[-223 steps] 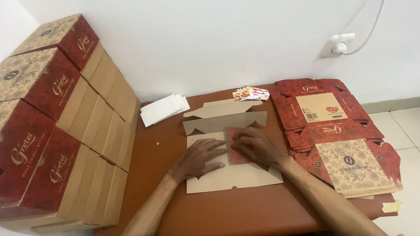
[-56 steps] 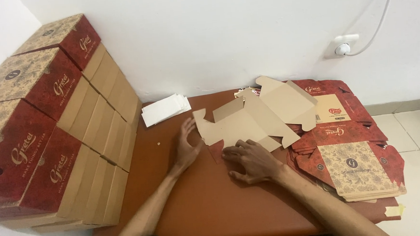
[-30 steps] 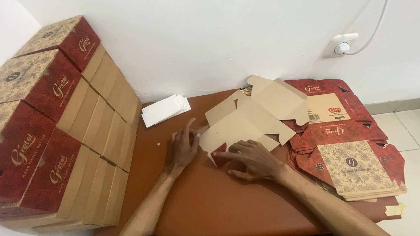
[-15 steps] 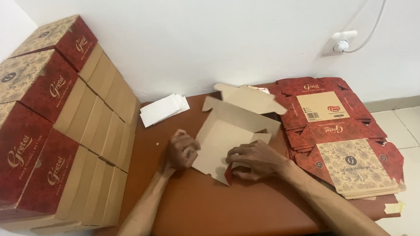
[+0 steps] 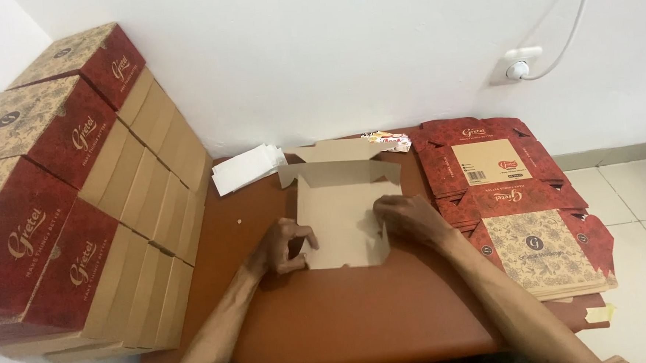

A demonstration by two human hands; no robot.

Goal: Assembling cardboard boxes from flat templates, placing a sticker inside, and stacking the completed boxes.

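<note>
The cardboard box (image 5: 341, 210) had come down from the air to mid-desk (image 5: 359, 312), walls now rising, so we'd moved from flat sheet to shell. Our left hand (image 5: 282, 246) pinched its seven-o'clock corner; our right hand (image 5: 407, 217) curled over the three-o'clock wall.

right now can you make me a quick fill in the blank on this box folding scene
1. Both hands, left hand and right hand, grip a half-folded ____ on the table.
2. The flat red box blanks lie to the person's ____.
3. The finished boxes are stacked on the ____ side.

Missing words: box; right; left
</note>
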